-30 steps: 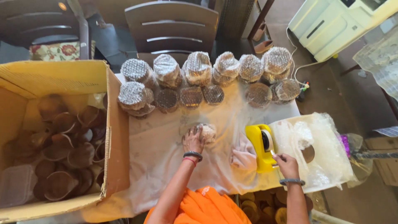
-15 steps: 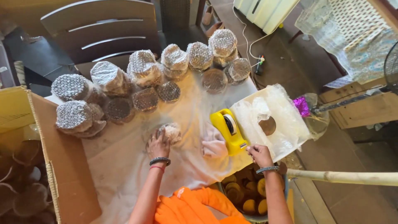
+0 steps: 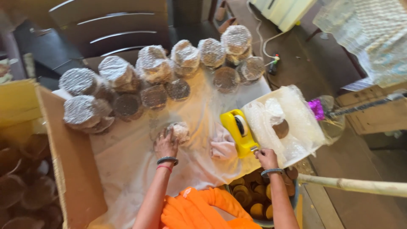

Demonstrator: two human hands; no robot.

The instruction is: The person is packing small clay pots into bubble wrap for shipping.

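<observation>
Left hand (image 3: 166,144) sits palm-down on the white sheet (image 3: 127,157), fingers curled over the near side of a small plastic-wrapped bundle (image 3: 180,131), which pokes out just past the fingertips on the right. Right hand (image 3: 266,157) is closed at the near corner of the yellow tape dispenser (image 3: 238,132); exactly what the fingers pinch there is too small to tell. Between the two hands lies a crumpled pinkish cloth (image 3: 222,146), touching the dispenser's side. Beside the dispenser, a roll of bubble wrap (image 3: 288,123) overhangs the table's right edge.

Open sheet lies in front of the left hand, then the rows of wrapped round packs (image 3: 152,72) close it off along the far edge. To the left, the cardboard box (image 3: 72,161) wall stands close. Below the right wrist, a basin of yellow and brown discs (image 3: 254,199), with a bamboo pole (image 3: 352,185) running off to the right.

Against half a second ago, both hands keep their places on bundle and dispenser; only the view has swung, showing more of the box.
</observation>
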